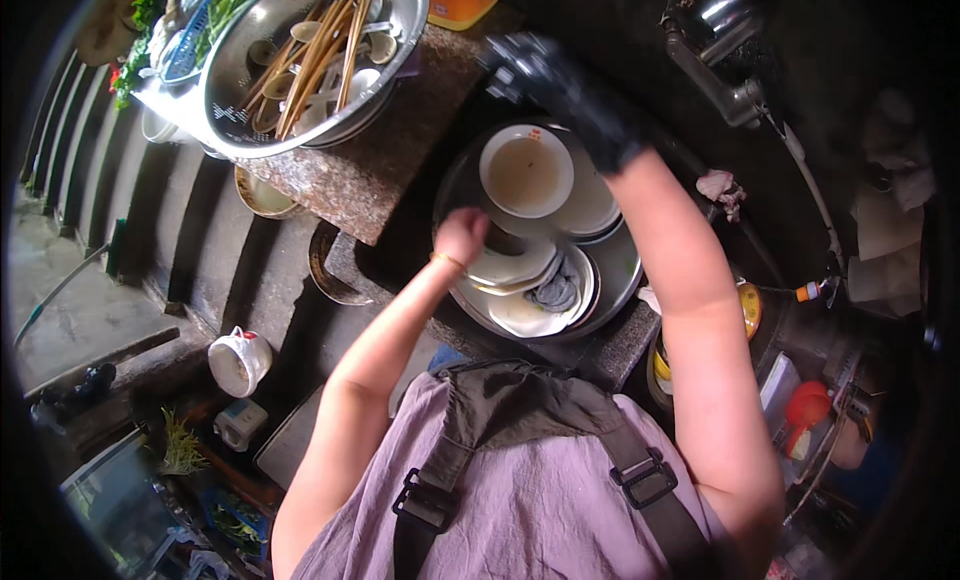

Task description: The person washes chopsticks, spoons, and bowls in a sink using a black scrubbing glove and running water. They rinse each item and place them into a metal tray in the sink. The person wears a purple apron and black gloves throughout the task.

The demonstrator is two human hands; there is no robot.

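Observation:
A large metal basin lies before me, holding a stack of white plates and bowls. My left hand, bare with a bracelet at the wrist, is curled at the basin's left side; its fingertips are hidden. Close by it are a white bowl with cloudy liquid and a stacked plate. A grey cloth rests on the lower white dishes. Beyond the basin, my right hand wears a wet black glove. It is blurred, so its grip cannot be made out.
A metal colander with chopsticks and spoons stands on a stone ledge at upper left. Behind the ledge's corner is an orange container. A pipe rises at right. A white bucket stands lower left.

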